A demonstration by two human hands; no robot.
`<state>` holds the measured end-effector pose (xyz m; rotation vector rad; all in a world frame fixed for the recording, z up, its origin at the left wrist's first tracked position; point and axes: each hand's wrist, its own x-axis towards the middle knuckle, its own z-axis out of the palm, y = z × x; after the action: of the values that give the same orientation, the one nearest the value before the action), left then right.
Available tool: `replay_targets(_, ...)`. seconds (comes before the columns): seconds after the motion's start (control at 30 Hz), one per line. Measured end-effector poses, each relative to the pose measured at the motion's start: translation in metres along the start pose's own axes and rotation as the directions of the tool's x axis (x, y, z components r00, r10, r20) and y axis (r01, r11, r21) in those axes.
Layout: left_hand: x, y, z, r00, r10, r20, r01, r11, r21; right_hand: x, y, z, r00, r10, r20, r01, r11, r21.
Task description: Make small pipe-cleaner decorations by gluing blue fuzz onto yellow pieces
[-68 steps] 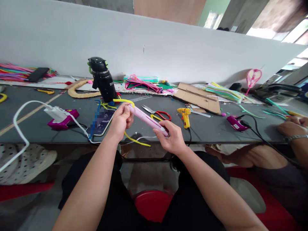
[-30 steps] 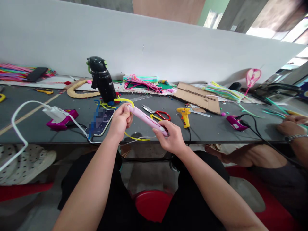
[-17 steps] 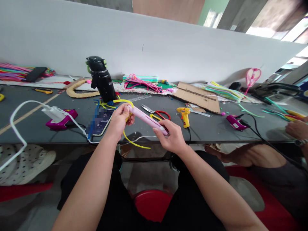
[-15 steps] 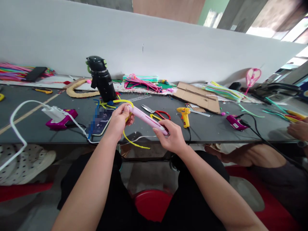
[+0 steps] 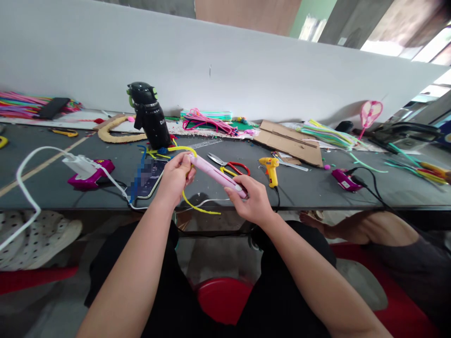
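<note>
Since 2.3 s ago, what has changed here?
The co-worker's hand withdrew rightward, off the table. The pipe cleaner tail swung slightly under the left hand. Unchanged: left hand pinches the pipe cleaner at the pink tool tip, right hand grips its other end; nothing released.

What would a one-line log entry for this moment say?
left hand: pinches yellow pipe cleaner against pink wand | right hand: grips pink wand

Bare forearms, bare left hand (image 5: 175, 177) and right hand (image 5: 252, 203), black clothing (image 5: 282, 295) over the lap.
</note>
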<state>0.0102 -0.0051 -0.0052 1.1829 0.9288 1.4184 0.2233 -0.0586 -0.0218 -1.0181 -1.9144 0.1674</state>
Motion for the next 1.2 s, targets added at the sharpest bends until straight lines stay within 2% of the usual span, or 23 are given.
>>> replay_targets(0.73,-0.0003,0.0018,0.0015,1.000,0.003,-0.015,-0.003,0.999,-0.047,0.0007,-0.0001,-0.0008,1.000,0.000,-0.021,0.001,1.000,0.022)
replay_targets(1.2,0.0007,0.0000,-0.0004,0.998,0.036,-0.053,-0.036,0.999,0.015,0.0014,0.0030,-0.0018,0.974,0.169,0.153,-0.177,0.983,0.041)
